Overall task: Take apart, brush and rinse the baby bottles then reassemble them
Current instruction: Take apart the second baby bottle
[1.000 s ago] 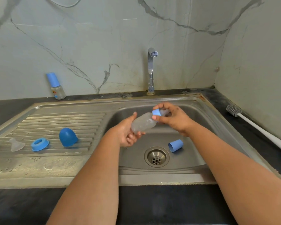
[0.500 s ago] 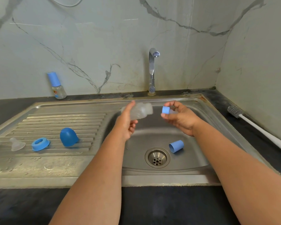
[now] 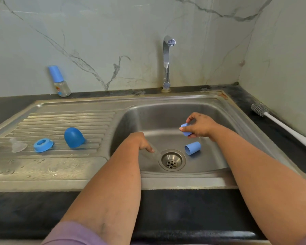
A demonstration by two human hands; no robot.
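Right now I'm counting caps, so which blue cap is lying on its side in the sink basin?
The cylindrical blue cap right of the drain, its open end showing. The domed blue cap sits on the drainboard, and another still tops the assembled bottle by the wall.

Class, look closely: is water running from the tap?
No. The tap shows no stream below its spout, and the sink basin beneath looks undisturbed.

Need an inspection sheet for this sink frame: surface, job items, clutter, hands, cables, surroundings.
Surface: steel sink, wet ribbed drainboard.
Job's things: clear bottle body and blue cylindrical cap in basin; blue dome cap, blue collar ring, clear teat on drainboard; assembled bottle by wall; white-handled brush on counter.
Clutter: nothing seen.
Grippers: left hand holds bottle body; right hand pinches small blue collar.
Cables: nothing seen.
Surroundings: chrome tap, marble wall.
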